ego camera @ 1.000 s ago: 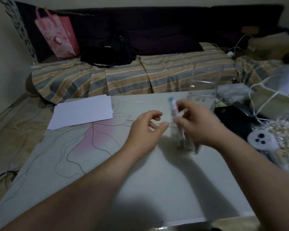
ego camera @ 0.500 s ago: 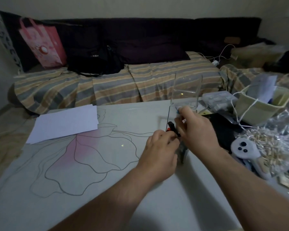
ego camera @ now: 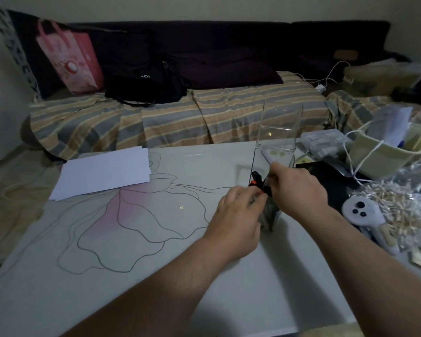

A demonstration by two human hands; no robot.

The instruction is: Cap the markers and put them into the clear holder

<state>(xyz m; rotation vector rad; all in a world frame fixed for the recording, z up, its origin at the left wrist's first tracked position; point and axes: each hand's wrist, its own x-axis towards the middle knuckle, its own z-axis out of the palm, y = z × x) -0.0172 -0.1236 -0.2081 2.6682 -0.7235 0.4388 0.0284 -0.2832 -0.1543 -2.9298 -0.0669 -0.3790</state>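
Together both hands pinch a marker at the clear holder rim.

The clear holder is standing on the table as the landmark. Left of the holder and in front of it, the table surface is lying open, with only white paper sheets at the far left. Right of the holder, a black pad, a white controller, a bag of wooden pieces and a cream basket are crowding the way. Behind the holder, a striped sofa is closing the far side.
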